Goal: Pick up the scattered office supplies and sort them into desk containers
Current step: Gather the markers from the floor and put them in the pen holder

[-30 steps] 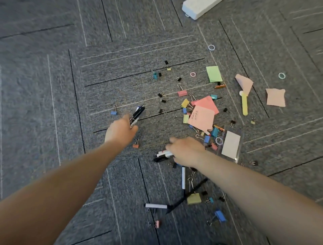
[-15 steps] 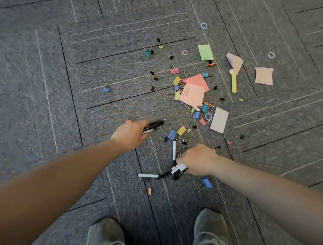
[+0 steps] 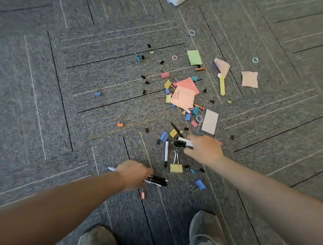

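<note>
Office supplies lie scattered on grey carpet. My left hand is closed around a bundle of black and white pens low in the view. My right hand grips several pens whose tips stick out to the left. A white pen and a black pen lie loose on the carpet by my right hand. A large yellow binder clip sits between my hands. Many small coloured binder clips, pink sticky notes and a green note spread beyond.
A clear card sleeve lies just past my right hand. A yellow stick, torn pink papers and rubber rings lie at the right. A white box corner shows at the top edge. My two shoes are at the bottom.
My left hand moved down and toward me, still holding its pens, over where a white pen lay. My right hand moved up and right with its pens. The camera view shifted.
</note>
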Available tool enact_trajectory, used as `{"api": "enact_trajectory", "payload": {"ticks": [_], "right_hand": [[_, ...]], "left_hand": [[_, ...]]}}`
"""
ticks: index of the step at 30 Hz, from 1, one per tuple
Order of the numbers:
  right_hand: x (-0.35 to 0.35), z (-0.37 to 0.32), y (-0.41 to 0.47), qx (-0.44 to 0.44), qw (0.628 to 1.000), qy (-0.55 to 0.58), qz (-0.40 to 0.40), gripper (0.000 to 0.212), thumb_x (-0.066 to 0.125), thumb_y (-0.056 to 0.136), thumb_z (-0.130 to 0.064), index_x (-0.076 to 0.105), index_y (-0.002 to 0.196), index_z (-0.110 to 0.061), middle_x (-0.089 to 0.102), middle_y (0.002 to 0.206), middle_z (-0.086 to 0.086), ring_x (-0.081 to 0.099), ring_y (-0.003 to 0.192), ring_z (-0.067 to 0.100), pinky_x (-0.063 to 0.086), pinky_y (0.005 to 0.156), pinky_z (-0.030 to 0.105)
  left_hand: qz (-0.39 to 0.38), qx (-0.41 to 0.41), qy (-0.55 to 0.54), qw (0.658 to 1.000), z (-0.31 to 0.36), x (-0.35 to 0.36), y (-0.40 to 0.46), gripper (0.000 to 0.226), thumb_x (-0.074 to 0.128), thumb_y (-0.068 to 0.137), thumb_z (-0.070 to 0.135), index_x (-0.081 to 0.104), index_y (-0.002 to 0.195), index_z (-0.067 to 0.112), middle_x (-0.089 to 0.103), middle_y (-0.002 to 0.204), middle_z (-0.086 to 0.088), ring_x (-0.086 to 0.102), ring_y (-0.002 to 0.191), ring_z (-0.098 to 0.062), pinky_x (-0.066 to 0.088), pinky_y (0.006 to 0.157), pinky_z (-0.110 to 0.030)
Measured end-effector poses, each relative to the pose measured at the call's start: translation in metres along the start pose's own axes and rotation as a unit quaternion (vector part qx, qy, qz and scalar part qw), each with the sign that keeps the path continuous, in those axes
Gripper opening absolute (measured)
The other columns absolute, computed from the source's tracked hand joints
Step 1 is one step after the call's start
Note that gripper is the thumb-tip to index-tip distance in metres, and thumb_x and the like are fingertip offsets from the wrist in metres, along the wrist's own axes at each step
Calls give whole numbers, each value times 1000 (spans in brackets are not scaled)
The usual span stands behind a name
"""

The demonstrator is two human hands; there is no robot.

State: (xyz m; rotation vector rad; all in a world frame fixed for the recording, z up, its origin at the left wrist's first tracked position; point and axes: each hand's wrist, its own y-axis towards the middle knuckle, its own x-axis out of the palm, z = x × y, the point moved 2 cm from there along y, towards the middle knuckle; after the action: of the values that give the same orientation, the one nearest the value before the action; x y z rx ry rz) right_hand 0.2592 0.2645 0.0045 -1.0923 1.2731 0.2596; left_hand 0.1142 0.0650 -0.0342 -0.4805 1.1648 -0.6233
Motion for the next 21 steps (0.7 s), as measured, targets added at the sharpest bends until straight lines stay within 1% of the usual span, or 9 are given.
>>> {"api": "enact_trajectory", "payload": {"ticks": [3,5,7,9,12,14,16,18,21], "right_hand": [[-5,-5,5,28,998,43,27,26,53,90,-46,56,107,-26,54,68,-7,55,66,17,38,52,27],[-9,-18,9,32,997,69,15,20,52,91,-43,55,96,-24,52,74,-5,53,74,19,42,60,31],[-8,-35,12,32,993,108,-24,16,51,92,-36,52,88,-21,56,77,-1,57,77,21,51,70,37],[0,-51,14,60,975,200,-70,12,53,92,-28,53,91,-15,63,79,4,65,72,23,55,63,38],[14,-66,17,124,951,277,-62,14,56,91,-25,49,87,-14,53,71,1,52,57,17,39,48,30],[17,-70,16,166,943,285,-31,20,59,92,-29,47,82,-16,49,67,-2,46,53,12,29,43,28],[19,-71,15,186,939,287,-20,30,61,92,-37,44,74,-19,49,65,-4,46,52,10,27,43,27],[22,-70,16,183,947,263,-18,30,62,92,-39,49,75,-18,50,64,-4,50,55,13,33,45,28],[22,-71,20,166,958,233,-14,18,59,93,-31,58,88,-13,50,65,-4,54,60,19,41,52,29]], "left_hand": [[6,-19,-30,999,-1,-2,-2,14,53,90,33,52,102,25,54,81,3,59,70,-5,55,57,-20],[34,-53,-55,996,-11,-11,-6,15,51,91,34,49,104,25,51,84,5,58,69,-2,53,53,-17],[70,-105,-85,988,-27,-24,-11,11,49,93,30,44,102,24,50,82,6,57,66,-1,52,50,-16],[104,-155,-101,977,-43,-35,-14,11,46,95,30,41,101,23,51,78,5,57,62,-2,53,49,-18],[158,-228,-143,950,-65,-44,-16,17,46,96,26,39,110,18,54,75,6,58,58,-6,53,47,-21],[190,-261,-177,930,-75,-47,-18,20,47,96,23,38,112,16,56,72,3,60,55,-10,53,44,-25],[200,-274,-196,920,-80,-50,-19,18,48,95,22,39,109,17,58,71,1,60,53,-13,54,43,-29],[198,-278,-207,917,-81,-51,-19,17,49,95,21,40,108,18,58,71,0,60,54,-14,53,42,-28],[187,-265,-225,919,-77,-53,-16,20,50,95,17,39,111,17,59,71,0,60,52,-12,44,38,-19]]}}
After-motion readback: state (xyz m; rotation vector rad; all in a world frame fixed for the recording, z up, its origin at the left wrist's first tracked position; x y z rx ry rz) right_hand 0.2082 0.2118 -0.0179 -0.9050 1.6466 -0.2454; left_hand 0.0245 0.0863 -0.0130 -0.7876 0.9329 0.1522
